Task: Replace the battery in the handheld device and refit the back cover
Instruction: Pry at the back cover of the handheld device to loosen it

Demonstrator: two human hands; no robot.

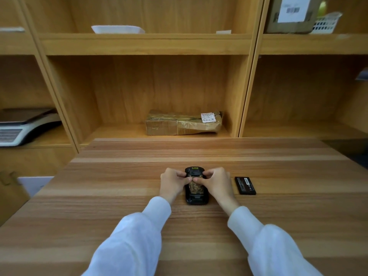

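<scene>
A black handheld device (196, 198) lies face down on the wooden table (119, 196), its long axis pointing away from me. A brownish patterned patch shows in the middle of its back. My left hand (172, 183) grips its left side, and my right hand (216, 183) grips its right side. Both thumbs press together on the back near the upper middle. A flat black battery (245, 185) with white print lies on the table just right of my right hand, untouched. The back cover cannot be told apart from the device.
Wooden shelving stands behind the table. A taped cardboard parcel (184, 122) lies in the middle compartment. A weighing scale (22, 127) sits at left, a white tray (117, 29) above, a labelled box (291, 13) and white basket (327, 21) upper right.
</scene>
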